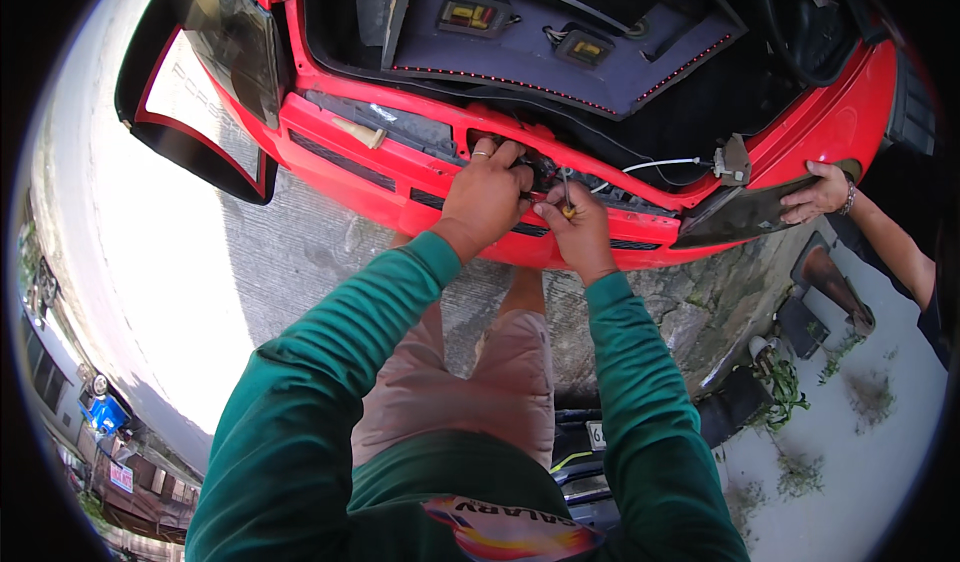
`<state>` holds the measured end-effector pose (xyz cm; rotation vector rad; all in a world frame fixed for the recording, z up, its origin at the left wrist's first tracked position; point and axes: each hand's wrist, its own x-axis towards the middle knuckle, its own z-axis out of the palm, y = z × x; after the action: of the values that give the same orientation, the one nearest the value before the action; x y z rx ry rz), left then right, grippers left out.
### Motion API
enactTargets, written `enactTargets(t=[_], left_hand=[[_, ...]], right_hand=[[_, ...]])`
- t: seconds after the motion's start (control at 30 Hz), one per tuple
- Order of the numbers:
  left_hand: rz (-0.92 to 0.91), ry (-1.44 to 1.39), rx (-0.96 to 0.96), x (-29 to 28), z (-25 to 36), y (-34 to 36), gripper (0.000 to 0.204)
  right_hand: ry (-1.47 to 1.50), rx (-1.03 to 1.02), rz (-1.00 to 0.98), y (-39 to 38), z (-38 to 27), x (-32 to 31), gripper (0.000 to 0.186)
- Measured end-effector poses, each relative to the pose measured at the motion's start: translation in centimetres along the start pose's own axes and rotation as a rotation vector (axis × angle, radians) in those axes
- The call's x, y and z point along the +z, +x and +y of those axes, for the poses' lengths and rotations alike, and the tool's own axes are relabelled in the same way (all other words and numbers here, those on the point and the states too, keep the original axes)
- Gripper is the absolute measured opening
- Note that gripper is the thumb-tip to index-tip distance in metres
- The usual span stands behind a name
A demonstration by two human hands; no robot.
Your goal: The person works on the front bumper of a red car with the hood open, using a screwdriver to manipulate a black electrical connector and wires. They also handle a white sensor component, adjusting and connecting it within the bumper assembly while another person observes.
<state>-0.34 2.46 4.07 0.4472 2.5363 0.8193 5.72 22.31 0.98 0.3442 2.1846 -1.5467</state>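
Note:
My left hand point(484, 194), a ring on one finger, reaches into an opening in the red car's rear panel point(345, 142). Its fingers are curled and their tips hidden among dark parts, so what they hold cannot be made out. Close beside it, my right hand point(580, 227) pinches a small screwdriver point(569, 209) with a yellowish handle. The thin shaft points up into the same opening. From the opening, a white cable point(660, 163) runs right to a loose metal latch piece point(733, 160). A tan tool handle point(360, 133) lies on the panel to the left.
Another person's hand point(820, 194) rests on the dark tail light point(735, 217) at right. Above the panel is the open trunk, with a grey speaker board point(530, 62). A raised black-framed part point(200, 152) juts out left. Behind me stands a vehicle with a plate point(597, 435).

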Motion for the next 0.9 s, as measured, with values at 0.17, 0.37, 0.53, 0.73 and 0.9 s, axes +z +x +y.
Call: enactTargets(t=[0.17,0.37,0.53,0.73,0.9], left_hand=[[-0.096,-0.014,-0.032,-0.6,-1.2,0.6,0.034],[-0.179,0.243,-0.009,-2.4,-0.4,0.5,0.040],[-0.271,0.073,0.046,-1.6,1.4,-0.1,0.034],[-0.112,-0.131,0.029,2.0,1.3,-1.3,0.024],[-0.195,-0.440,-0.182,1.7,3.1,-2.0,0.020]], right_hand=[[0.105,0.059,0.021,-0.1,-1.8,-0.6,0.022],[-0.074,-0.018,0.013,-0.9,-1.5,-1.2,0.026],[0.114,0.069,-0.010,-0.5,-0.4,-0.8,0.024],[-0.094,-0.184,-0.035,-0.7,-0.7,-1.7,0.023],[-0.087,-0.176,-0.076,-1.6,-0.2,-3.1,0.024]])
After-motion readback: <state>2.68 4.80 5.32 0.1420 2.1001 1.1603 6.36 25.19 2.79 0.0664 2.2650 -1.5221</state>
